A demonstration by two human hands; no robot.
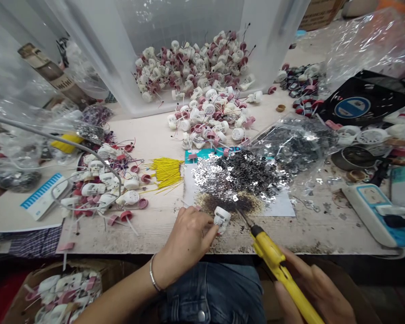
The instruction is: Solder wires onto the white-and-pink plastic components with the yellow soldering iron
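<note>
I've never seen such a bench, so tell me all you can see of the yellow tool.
The yellow tool is long, with a body that looks like plastic, a black collar and a thin metal shaft. The right hand holds it by the body, slanting forward and left, its tip over the dark grit at the near edge of the pile. A small shiny piece shows by the tip; whether they touch is unclear. Its back end leaves the picture.

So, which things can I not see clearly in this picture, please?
Head view: the lower left edge of the white part, covered by the left hand.
Head view: the back end of the yellow tool, cut off by the bottom edge.
Head view: outlines of single dark pieces, too small and heaped together.
</note>
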